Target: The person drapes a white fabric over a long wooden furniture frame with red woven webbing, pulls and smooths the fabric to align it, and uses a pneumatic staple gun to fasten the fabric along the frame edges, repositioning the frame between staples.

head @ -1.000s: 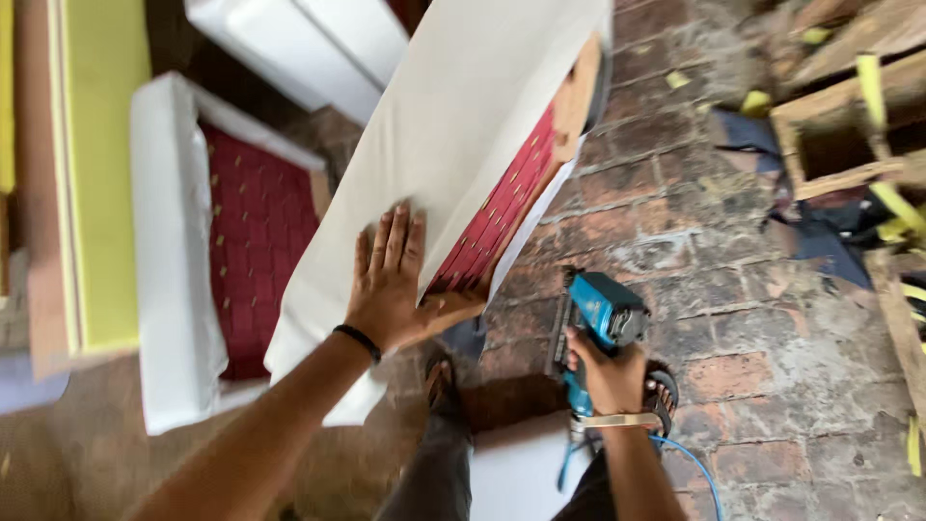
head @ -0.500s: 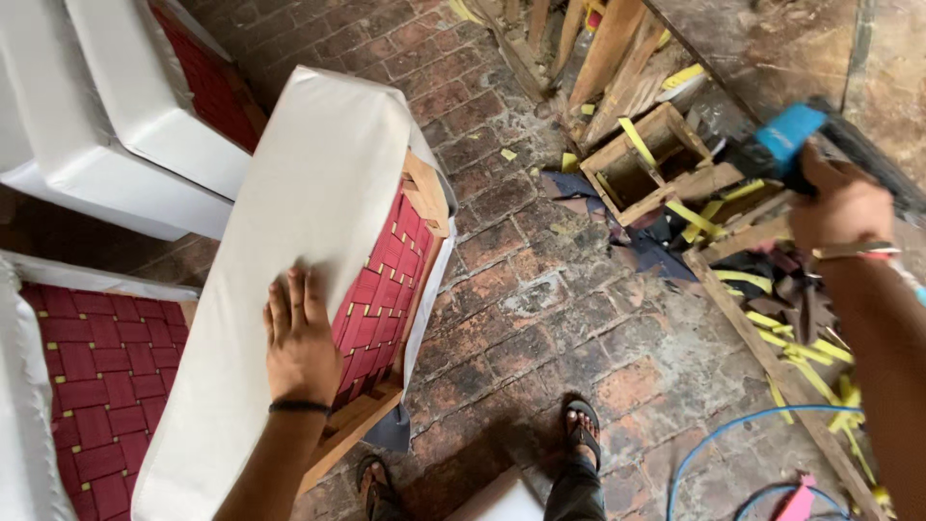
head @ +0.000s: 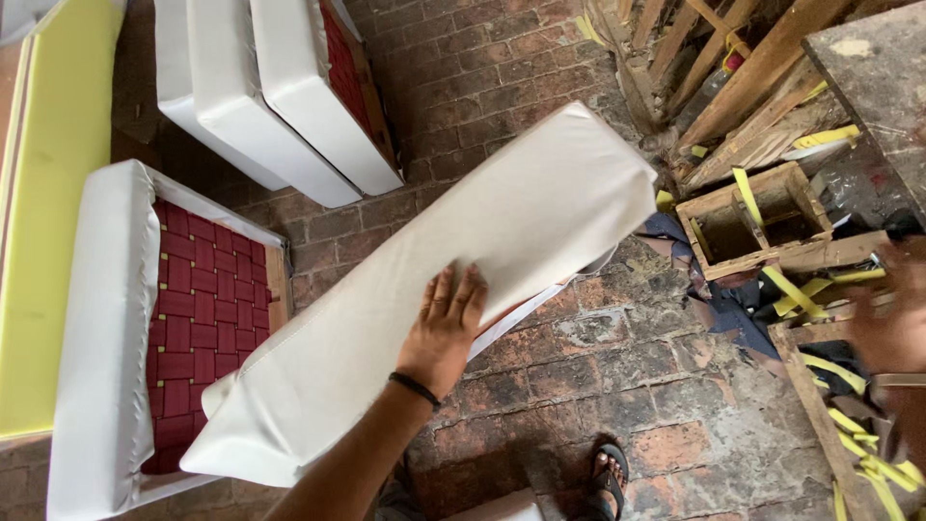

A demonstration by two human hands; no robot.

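My left hand [head: 446,333], with a black band on the wrist, lies flat with the fingers together on a long white upholstered panel [head: 502,241]. The hand holds the panel tilted above the brick floor, white face up. My right hand [head: 892,333] is a blur at the right edge, over wooden pieces and yellow strap scraps. Whether it holds anything cannot be made out. A second seat frame [head: 106,318] with white padded edges and dark red webbing lies to the left, under the panel's lower end.
Three white padded panels [head: 289,106] lean together at the top left. Yellow foam [head: 48,222] runs along the left edge. An open wooden box [head: 748,217], timber offcuts and yellow strap scraps [head: 849,425] crowd the right side. My sandalled foot [head: 608,473] stands on the bricks.
The panel has turned so its white face is up and the red webbing is hidden. My right hand has dropped from the upper right to the right edge, and the blue tool is out of sight.
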